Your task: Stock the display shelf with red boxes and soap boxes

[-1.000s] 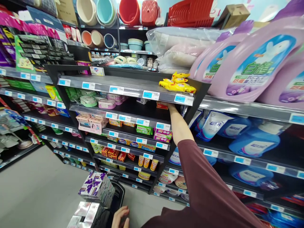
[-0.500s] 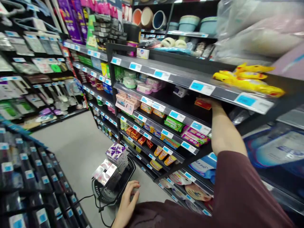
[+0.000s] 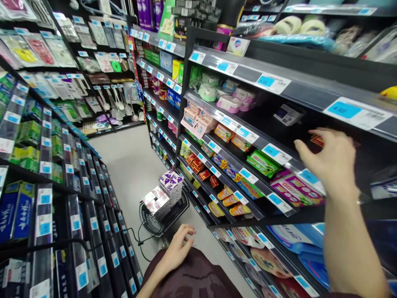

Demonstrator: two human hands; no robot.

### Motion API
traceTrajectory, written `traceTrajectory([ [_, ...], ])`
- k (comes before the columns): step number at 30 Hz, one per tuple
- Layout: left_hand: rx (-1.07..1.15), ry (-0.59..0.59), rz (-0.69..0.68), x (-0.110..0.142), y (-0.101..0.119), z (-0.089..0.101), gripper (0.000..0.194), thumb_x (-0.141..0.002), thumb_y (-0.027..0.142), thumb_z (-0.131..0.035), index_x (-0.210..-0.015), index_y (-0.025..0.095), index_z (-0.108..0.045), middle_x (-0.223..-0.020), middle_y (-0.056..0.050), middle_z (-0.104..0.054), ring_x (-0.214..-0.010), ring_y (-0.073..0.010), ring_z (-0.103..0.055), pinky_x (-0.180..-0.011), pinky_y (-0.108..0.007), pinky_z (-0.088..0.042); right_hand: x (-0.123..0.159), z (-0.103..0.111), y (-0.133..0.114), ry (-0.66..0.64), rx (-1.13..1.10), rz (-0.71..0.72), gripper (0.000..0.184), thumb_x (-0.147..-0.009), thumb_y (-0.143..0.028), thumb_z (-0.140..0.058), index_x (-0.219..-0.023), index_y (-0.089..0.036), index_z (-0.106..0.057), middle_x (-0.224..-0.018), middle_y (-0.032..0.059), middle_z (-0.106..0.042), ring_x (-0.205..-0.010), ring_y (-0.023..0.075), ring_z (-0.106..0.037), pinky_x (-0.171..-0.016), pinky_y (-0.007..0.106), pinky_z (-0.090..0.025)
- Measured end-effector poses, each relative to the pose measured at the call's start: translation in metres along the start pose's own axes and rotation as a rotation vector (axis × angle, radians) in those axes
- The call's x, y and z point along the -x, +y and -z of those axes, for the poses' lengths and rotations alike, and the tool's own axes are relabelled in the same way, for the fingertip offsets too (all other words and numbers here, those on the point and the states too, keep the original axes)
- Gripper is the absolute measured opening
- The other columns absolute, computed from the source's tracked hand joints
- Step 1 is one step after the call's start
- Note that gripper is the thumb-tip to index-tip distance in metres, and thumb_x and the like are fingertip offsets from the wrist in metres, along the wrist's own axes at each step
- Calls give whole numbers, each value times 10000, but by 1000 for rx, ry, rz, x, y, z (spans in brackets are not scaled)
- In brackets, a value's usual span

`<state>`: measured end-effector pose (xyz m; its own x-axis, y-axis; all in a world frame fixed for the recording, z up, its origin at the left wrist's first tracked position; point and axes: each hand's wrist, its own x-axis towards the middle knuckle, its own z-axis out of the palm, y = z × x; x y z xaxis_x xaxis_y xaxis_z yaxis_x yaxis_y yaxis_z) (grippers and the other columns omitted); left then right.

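My right hand [image 3: 331,159] hangs in front of the second shelf, fingers apart and empty, just clear of a small red pack [image 3: 318,140] lying on that shelf. My left hand [image 3: 180,247] rests low on my dark red clothing, fingers loosely curled with nothing in them. On the floor ahead of it stands a black basket [image 3: 145,219] stacked with purple-and-white boxes [image 3: 170,188] and silvery boxes [image 3: 155,203].
Black shelving [image 3: 297,93] with blue price tags runs along the right, stocked with soaps and small packs. Another rack [image 3: 46,165] lines the left. A grey floor aisle [image 3: 124,161] runs between them toward hanging kitchen tools at the back.
My right hand has come back out from under the shelf, away from the red pack, and is now open. The view has swung left and down the aisle. My left hand stayed low.
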<state>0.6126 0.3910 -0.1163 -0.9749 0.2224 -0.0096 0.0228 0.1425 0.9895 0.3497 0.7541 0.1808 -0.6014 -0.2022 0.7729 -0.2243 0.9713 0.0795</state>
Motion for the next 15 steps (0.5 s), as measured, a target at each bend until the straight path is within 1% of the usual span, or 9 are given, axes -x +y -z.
traceTrajectory([
  [1,-4,-2,-1,1,0,2,208,-1012,332,-454,-1091,215,-606,-1204,-105,-558,-1079,-208,-567,-890,-321,-491,9,3,-26,32,-123,54,377,-940,-442,-600,-1156,-144,-683,-1134,173,-679,-1110,298,-603,-988,427,-448],
  [2,-7,-4,-1,2,0,5,215,-1012,334,-450,-1094,213,-607,-1201,-107,-560,-1075,-208,-571,-889,-322,-495,19,4,-52,18,-248,104,302,-948,-395,-598,-1110,-154,-683,-1075,147,-688,-1042,268,-623,-955,394,-469],
  [3,-12,-2,2,4,-1,8,221,-1012,336,-448,-1097,212,-609,-1201,-109,-561,-1076,-210,-573,-887,-321,-499,29,2,-75,-54,-368,156,239,-958,-352,-593,-1077,-162,-676,-1032,123,-688,-990,239,-633,-926,364,-482],
  [5,-18,7,16,7,-2,15,229,-1007,336,-452,-1104,213,-618,-1203,-110,-562,-1086,-213,-575,-879,-317,-506,55,-13,-113,-297,-575,275,166,-970,-313,-584,-1036,-185,-666,-964,76,-687,-890,192,-644,-847,315,-497],
  [7,-20,16,35,11,-4,22,238,-1002,335,-454,-1112,213,-626,-1206,-112,-565,-1088,-218,-578,-874,-320,-511,87,-41,-140,-582,-685,323,180,-986,-333,-557,-1041,-202,-668,-977,55,-690,-881,183,-651,-832,304,-498],
  [9,-21,28,54,15,-6,29,242,-998,332,-456,-1113,211,-631,-1205,-115,-571,-1067,-221,-586,-876,-333,-514,123,-80,-158,-848,-716,276,240,-988,-372,-541,-1100,-206,-672,-1037,62,-691,-925,200,-654,-866,317,-497],
  [11,-31,44,70,18,-7,36,235,-997,327,-457,-1100,209,-632,-1196,-113,-582,-1050,-221,-593,-878,-342,-510,159,-125,-171,-1035,-724,146,307,-951,-383,-582,-1184,-198,-658,-1095,80,-688,-994,230,-649,-936,344,-483],
  [13,-45,64,96,21,-8,41,229,-998,328,-456,-1084,211,-633,-1192,-108,-589,-1042,-220,-596,-873,-342,-505,190,-171,-179,-1142,-734,-55,454,-883,-366,-669,-1288,-169,-609,-1243,111,-649,-1163,263,-599,-1049,360,-428],
  [15,-51,92,140,24,-8,44,237,-1002,343,-454,-1088,215,-635,-1197,-105,-592,-1039,-220,-600,-877,-343,-506,215,-215,-183,-1165,-679,-180,636,-849,-376,-705,-1393,-109,-514,-1385,172,-556,-1275,293,-532,-1102,378,-384],
])
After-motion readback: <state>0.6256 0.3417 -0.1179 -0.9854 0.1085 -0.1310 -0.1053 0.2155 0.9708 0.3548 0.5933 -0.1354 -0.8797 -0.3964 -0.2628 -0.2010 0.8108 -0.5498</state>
